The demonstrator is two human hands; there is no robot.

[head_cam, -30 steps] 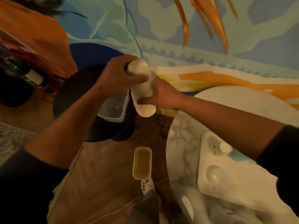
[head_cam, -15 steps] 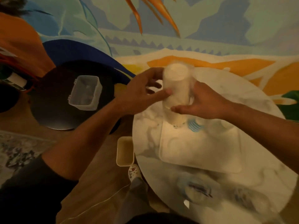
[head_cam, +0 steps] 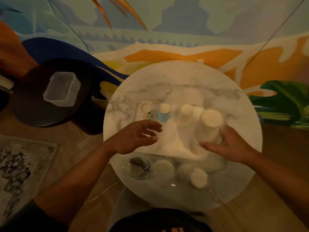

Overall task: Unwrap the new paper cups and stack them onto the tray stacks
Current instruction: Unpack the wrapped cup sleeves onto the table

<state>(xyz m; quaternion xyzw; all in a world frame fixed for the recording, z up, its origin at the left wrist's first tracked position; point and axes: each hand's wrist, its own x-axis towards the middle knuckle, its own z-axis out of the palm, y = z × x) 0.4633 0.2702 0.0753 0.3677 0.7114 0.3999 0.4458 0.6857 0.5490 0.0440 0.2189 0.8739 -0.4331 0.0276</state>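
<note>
A tall sleeve of new white paper cups [head_cam: 209, 126], still in clear wrap, stands upright on the right end of the white tray [head_cam: 172, 144]. My right hand [head_cam: 229, 144] holds its lower part, thumb in front and fingers behind. My left hand [head_cam: 135, 136] hovers over the tray's left half, fingers spread and holding nothing. Along the tray's far edge stand three short stacks: a green-patterned stack [head_cam: 146, 109], a blue-striped stack [head_cam: 163, 113] and a plain white stack [head_cam: 186, 111].
The tray lies on a round marble table [head_cam: 167, 87]. Near its front edge sit clear plastic wrap with a dark item [head_cam: 140, 165] and more white cups [head_cam: 198, 177]. A clear plastic tub [head_cam: 61, 89] rests on a black stool [head_cam: 33, 113] to the left, beside a rug [head_cam: 20, 164].
The wrapped sleeve travelled from above the black stool to the table and now stands on the tray's right end. My left hand has let go of it and drawn away to the left.
</note>
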